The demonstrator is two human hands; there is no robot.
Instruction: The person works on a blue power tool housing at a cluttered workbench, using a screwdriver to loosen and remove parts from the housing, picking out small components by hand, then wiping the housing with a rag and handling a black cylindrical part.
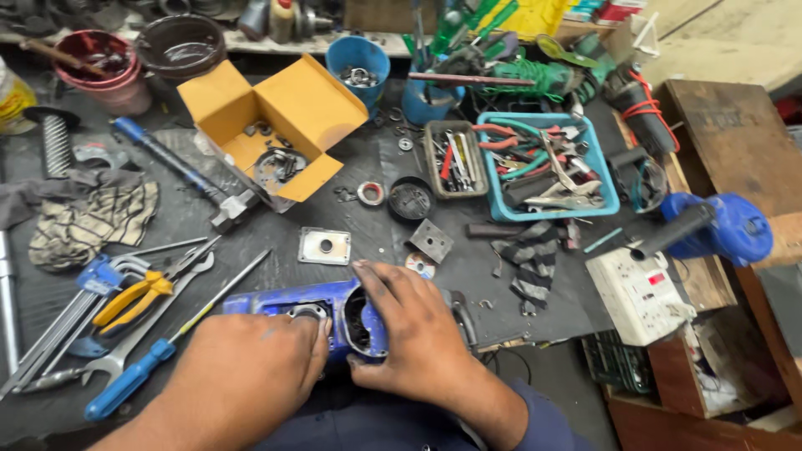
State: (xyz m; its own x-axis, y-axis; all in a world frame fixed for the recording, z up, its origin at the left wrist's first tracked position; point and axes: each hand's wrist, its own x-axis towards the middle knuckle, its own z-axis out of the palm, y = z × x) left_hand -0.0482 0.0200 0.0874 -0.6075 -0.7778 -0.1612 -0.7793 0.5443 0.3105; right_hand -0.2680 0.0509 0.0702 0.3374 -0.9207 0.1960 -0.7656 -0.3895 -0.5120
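At the bottom middle of the frame, both hands close around a blue power tool body (pixel 334 309) that lies on the dark workbench (pixel 251 250). The left hand (pixel 242 372) covers its lower left part, fingers curled down over the casing beside a round metal opening. The right hand (pixel 413 330) wraps the tool's open end from the right, thumb and fingers spread across the blue housing and pressed against it.

Just left of the hands lie a blue-handled screwdriver (pixel 125 384), yellow-handled pliers (pixel 134 296) and several steel spanners (pixel 58 334). Just above the tool, near the centre, sit a small square metal plate (pixel 324 246) with a hole and a grey square part (pixel 432 240). To the right, a striped rag (pixel 530 259) lies near a white power strip (pixel 639 292), and a blue blower (pixel 727 230) rests at the right edge.

Farther up, an open yellow cardboard box (pixel 284 125) holds metal parts in the upper left centre. A blue plastic tray (pixel 543 163) full of pliers and tools sits in the upper right centre, with a smaller tray of bits (pixel 455 159) touching its left side. At the top stand a blue cup (pixel 357 63) of hardware and two dark bowls (pixel 180 46).
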